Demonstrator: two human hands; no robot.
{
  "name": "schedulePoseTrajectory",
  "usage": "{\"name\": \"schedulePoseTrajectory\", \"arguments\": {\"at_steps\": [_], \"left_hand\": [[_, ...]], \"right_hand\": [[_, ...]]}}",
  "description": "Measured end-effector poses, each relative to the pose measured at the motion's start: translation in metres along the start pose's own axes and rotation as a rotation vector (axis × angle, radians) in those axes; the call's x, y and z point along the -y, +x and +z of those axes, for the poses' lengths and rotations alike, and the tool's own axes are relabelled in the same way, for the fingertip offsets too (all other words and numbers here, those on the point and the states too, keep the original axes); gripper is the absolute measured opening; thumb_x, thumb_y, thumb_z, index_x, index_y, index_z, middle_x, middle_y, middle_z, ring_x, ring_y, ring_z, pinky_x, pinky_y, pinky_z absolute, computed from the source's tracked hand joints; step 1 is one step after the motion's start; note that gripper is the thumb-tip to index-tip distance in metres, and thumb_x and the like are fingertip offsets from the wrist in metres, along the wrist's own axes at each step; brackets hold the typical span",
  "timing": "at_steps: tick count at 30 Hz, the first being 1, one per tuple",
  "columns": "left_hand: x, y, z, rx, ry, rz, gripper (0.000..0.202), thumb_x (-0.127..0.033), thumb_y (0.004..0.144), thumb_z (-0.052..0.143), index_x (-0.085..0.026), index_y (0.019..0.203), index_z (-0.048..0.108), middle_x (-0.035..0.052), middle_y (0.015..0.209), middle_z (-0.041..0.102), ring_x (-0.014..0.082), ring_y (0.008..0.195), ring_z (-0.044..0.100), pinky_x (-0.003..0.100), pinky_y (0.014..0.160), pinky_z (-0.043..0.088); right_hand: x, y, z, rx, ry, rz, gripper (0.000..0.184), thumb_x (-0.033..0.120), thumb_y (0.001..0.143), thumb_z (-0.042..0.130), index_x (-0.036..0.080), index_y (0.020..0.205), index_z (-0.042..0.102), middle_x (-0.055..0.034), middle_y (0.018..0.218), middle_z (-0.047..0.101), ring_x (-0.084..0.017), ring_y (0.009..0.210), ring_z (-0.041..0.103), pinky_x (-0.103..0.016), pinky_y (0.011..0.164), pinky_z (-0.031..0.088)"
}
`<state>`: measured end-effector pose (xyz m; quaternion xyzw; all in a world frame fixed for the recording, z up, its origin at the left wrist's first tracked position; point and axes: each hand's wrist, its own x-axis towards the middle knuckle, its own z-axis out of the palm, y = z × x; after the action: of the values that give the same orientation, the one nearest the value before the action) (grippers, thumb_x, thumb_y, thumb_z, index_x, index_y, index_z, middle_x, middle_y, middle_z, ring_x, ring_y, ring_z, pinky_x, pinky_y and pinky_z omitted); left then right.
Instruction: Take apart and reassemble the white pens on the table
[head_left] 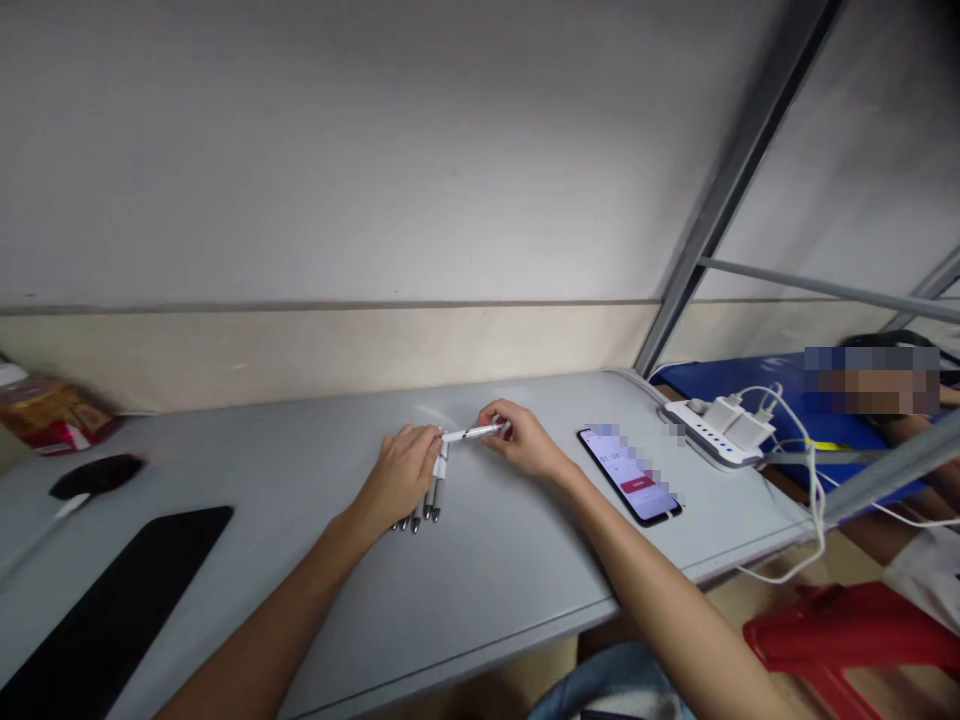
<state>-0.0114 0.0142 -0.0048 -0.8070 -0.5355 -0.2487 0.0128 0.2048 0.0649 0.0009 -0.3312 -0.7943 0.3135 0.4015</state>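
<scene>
My right hand [517, 437] pinches a white and clear pen [471, 433] near its right end, holding it roughly level just above the grey desk [480, 560]. At the pen's other end the fingers of my left hand [409, 462] are closed against it. Several pens with grey grips [438, 497] lie side by side beneath my left hand, their tips pointing toward me. The palm and fingers hide their upper parts, and I cannot tell whether the left hand also touches them.
A lit phone [628, 475] lies right of my hands, near a white power strip [712, 433] with plugs and cables. On the left are a black mat [124, 610], a dark oval object [97, 477] and a packaged jar [52, 410]. Beyond the metal frame [694, 255] is a person; a red stool [847, 630] stands below.
</scene>
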Motion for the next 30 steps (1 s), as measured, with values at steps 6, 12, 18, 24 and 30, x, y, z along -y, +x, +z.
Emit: {"name": "schedulePoseTrajectory", "arguments": {"at_steps": [6, 12, 18, 24, 30], "left_hand": [[0.0004, -0.0011, 0.0023, 0.032, 0.009, -0.005, 0.024, -0.031, 0.097, 0.032, -0.021, 0.098, 0.054, 0.0041, 0.096, 0.063, 0.0216, 0.093, 0.053, 0.035, 0.079, 0.034], [0.0031, -0.0012, 0.0028, 0.016, -0.025, -0.027, 0.024, -0.031, 0.096, 0.033, -0.022, 0.106, 0.053, 0.0053, 0.097, 0.063, 0.0218, 0.093, 0.054, 0.037, 0.084, 0.033], [0.0054, -0.0021, 0.0054, 0.045, -0.022, -0.033, 0.023, -0.031, 0.096, 0.032, -0.022, 0.101, 0.053, 0.0039, 0.092, 0.063, 0.0205, 0.087, 0.056, 0.035, 0.080, 0.033], [0.0025, -0.0025, 0.0066, 0.042, 0.046, -0.003, 0.030, -0.030, 0.097, 0.028, -0.020, 0.085, 0.054, 0.0043, 0.087, 0.063, 0.0205, 0.087, 0.053, 0.033, 0.076, 0.030], [0.0020, -0.0011, 0.0074, 0.047, 0.032, -0.023, 0.029, -0.029, 0.096, 0.030, -0.020, 0.083, 0.054, 0.0033, 0.082, 0.063, 0.0205, 0.083, 0.054, 0.033, 0.074, 0.031]], "right_hand": [[-0.0064, 0.0008, -0.0023, 0.092, -0.069, 0.057, 0.018, 0.028, 0.085, 0.054, 0.016, 0.081, 0.067, -0.0016, 0.072, 0.061, -0.013, 0.066, 0.052, -0.025, 0.065, 0.038], [-0.0060, 0.0005, -0.0006, 0.066, -0.040, 0.048, 0.021, 0.029, 0.080, 0.062, 0.017, 0.098, 0.066, -0.0037, 0.087, 0.065, -0.014, 0.075, 0.054, -0.025, 0.067, 0.039], [-0.0018, -0.0013, 0.0001, 0.049, -0.077, 0.010, 0.019, 0.019, 0.077, 0.063, 0.018, 0.095, 0.066, -0.0014, 0.081, 0.065, -0.013, 0.069, 0.052, -0.023, 0.064, 0.037], [-0.0016, -0.0016, 0.0042, 0.165, -0.156, -0.017, 0.017, 0.021, 0.086, 0.054, 0.019, 0.090, 0.070, -0.0022, 0.079, 0.068, -0.013, 0.068, 0.055, -0.024, 0.066, 0.038], [-0.0049, 0.0005, 0.0059, 0.067, -0.284, -0.112, 0.016, 0.007, 0.075, 0.064, 0.019, 0.086, 0.066, -0.0040, 0.085, 0.063, -0.016, 0.081, 0.054, -0.026, 0.075, 0.038]]}}
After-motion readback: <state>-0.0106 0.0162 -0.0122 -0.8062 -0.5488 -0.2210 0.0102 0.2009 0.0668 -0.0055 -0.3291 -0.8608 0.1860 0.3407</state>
